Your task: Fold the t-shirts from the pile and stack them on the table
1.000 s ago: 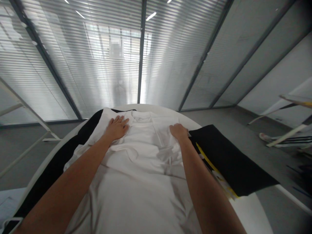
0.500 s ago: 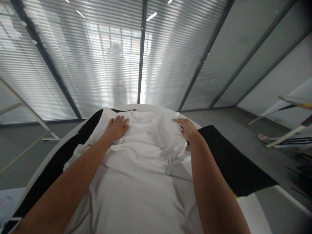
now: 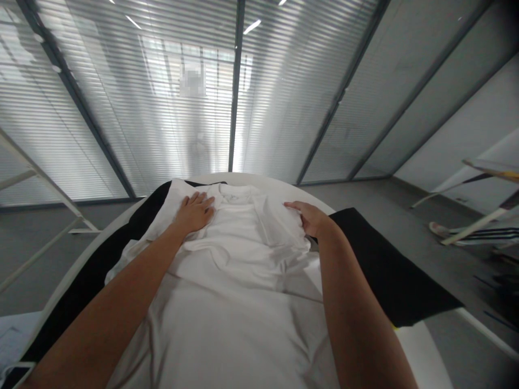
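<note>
A white T-shirt (image 3: 239,254) is spread out before me, collar at the far end, with wrinkles across its middle. My left hand (image 3: 195,212) rests flat on its left shoulder area, fingers spread. At the opposite shoulder, my right hand (image 3: 308,217) pinches the edge of the shirt near the sleeve. The index finger lies on top of the cloth, and the thumb is mostly hidden. Black cloth (image 3: 152,208) shows beneath the shirt along the left side.
The shirt lies on a white table (image 3: 279,189) with a rounded far edge. A black panel (image 3: 389,265) juts past the table on the right. White metal frames stand at left (image 3: 52,189) and right (image 3: 474,227). Glass partitions with blinds (image 3: 182,108) rise behind.
My right hand has shifted slightly down and drawn the sleeve edge with it; the upper right cloth lies lower at its far edge. The left hand has stayed in place.
</note>
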The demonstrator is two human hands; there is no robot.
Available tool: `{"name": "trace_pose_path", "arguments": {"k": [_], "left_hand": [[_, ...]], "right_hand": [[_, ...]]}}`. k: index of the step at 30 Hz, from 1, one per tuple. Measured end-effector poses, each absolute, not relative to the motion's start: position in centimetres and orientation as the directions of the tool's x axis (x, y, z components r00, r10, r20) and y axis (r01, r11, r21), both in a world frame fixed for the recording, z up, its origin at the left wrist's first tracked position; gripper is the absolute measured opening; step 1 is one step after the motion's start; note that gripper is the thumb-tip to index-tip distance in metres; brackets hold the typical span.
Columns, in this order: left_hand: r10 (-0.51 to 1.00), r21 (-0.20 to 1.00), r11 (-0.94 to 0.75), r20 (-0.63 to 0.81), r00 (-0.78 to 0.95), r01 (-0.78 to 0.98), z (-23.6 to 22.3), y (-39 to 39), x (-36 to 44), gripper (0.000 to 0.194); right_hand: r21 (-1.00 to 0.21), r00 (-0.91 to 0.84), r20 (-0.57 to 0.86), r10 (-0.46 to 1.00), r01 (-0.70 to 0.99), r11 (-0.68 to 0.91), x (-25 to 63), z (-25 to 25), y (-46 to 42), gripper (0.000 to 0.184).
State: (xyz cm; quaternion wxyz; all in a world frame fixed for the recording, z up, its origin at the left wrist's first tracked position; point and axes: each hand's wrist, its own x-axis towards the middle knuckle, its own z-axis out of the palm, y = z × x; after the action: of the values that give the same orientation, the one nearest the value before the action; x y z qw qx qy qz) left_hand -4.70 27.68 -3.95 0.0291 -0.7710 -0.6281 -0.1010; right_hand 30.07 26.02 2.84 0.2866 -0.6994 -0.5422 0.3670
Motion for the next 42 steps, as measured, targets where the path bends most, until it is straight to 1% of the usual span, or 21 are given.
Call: {"name": "trace_pose_path", "arguments": {"k": [3,4,6,8,9,10,12,14,15,16,18,20,22,23,27,31,34,38,40,42], "left_hand": [[0.964,0.091,-0.205,0.191,0.185,0.975,-3.9,27.6,-4.6,0.056],[0.964,0.093,-0.204,0.192,0.184,0.974,-3.9,27.6,-4.6,0.056],[0.963,0.098,-0.204,0.198,0.182,0.974,-4.0,27.5,-4.6,0.056],[0.961,0.122,-0.208,0.211,0.179,0.971,-4.1,27.5,-4.6,0.055],[0.960,0.157,-0.210,0.221,0.173,0.965,-4.0,27.6,-4.6,0.054],[0.959,0.227,-0.214,0.236,0.159,0.950,-3.9,27.7,-4.6,0.052],[0.956,0.416,-0.222,0.269,0.114,0.882,-3.4,28.1,-4.6,0.045],[0.955,0.578,-0.230,0.289,0.067,0.783,-2.5,28.4,-4.4,0.040],[0.961,0.665,-0.216,0.275,0.034,0.715,-1.8,28.5,-4.2,0.042],[0.969,0.738,-0.194,0.246,0.010,0.647,-1.1,28.6,-3.9,0.046],[0.993,0.883,-0.110,0.119,0.008,0.455,0.3,28.3,-3.2,0.055],[0.995,0.967,-0.002,-0.024,0.099,0.254,1.4,27.8,-2.3,0.063],[0.979,0.989,0.064,-0.089,0.186,0.137,2.2,27.1,-1.4,0.065],[0.976,0.991,0.077,-0.097,0.197,0.107,2.5,26.8,-1.1,0.064],[0.985,0.985,0.051,-0.078,0.153,0.167,3.1,25.6,-0.1,0.052],[0.991,0.980,0.072,-0.092,0.099,0.186,3.1,25.3,0.3,0.040],[0.993,0.972,0.057,-0.079,0.090,0.228,2.6,25.5,0.4,0.032],[0.994,0.968,0.063,-0.082,0.068,0.245,2.2,25.8,0.3,0.027],[0.993,0.974,0.103,-0.113,0.042,0.202,2.2,25.8,0.2,0.025],[0.989,0.982,0.134,-0.142,0.050,0.135,2.2,25.9,0.1,0.024]], "right_hand": [[-0.856,0.138,-0.291,0.947,0.404,-0.322,30.3,2.6,26.4,0.047],[-0.861,0.180,-0.259,0.949,0.402,-0.311,30.5,2.5,26.6,0.047],[-0.856,0.237,-0.130,0.963,0.463,-0.230,30.6,2.4,27.0,0.043],[-0.817,0.214,0.017,0.977,0.566,-0.110,30.3,2.7,27.1,0.044],[-0.786,0.182,0.079,0.980,0.616,-0.051,29.9,3.0,27.1,0.047],[-0.752,0.138,0.132,0.982,0.660,0.008,29.4,3.4,27.0,0.051],[-0.678,0.018,0.209,0.978,0.723,0.132,27.9,4.1,26.5,0.057],[-0.604,-0.134,0.252,0.959,0.752,0.263,26.0,4.8,25.7,0.061],[-0.571,-0.209,0.260,0.943,0.754,0.325,24.9,5.0,25.2,0.062],[-0.542,-0.279,0.267,0.922,0.748,0.383,23.8,5.2,24.7,0.063],[-0.490,-0.391,0.264,0.882,0.733,0.472,21.8,5.3,23.7,0.065],[-0.451,-0.477,0.254,0.841,0.711,0.540,20.1,5.2,22.8,0.068],[-0.415,-0.553,0.241,0.798,0.685,0.599,19.0,4.9,22.1,0.069],[-0.397,-0.582,0.231,0.780,0.675,0.622,18.6,4.7,21.9,0.069],[-0.342,-0.618,0.185,0.764,0.688,0.640,17.8,4.4,21.0,0.063],[-0.319,-0.610,0.152,0.778,0.715,0.623,17.2,4.6,20.2,0.066],[-0.321,-0.641,0.117,0.758,0.698,0.640,16.9,4.6,19.9,0.066],[-0.351,-0.663,0.075,0.745,0.682,0.642,17.3,4.5,19.9,0.072],[-0.362,-0.668,0.062,0.742,0.678,0.640,17.7,4.6,20.0,0.068],[-0.368,-0.672,0.048,0.739,0.676,0.638,18.0,4.8,19.9,0.057]]}}
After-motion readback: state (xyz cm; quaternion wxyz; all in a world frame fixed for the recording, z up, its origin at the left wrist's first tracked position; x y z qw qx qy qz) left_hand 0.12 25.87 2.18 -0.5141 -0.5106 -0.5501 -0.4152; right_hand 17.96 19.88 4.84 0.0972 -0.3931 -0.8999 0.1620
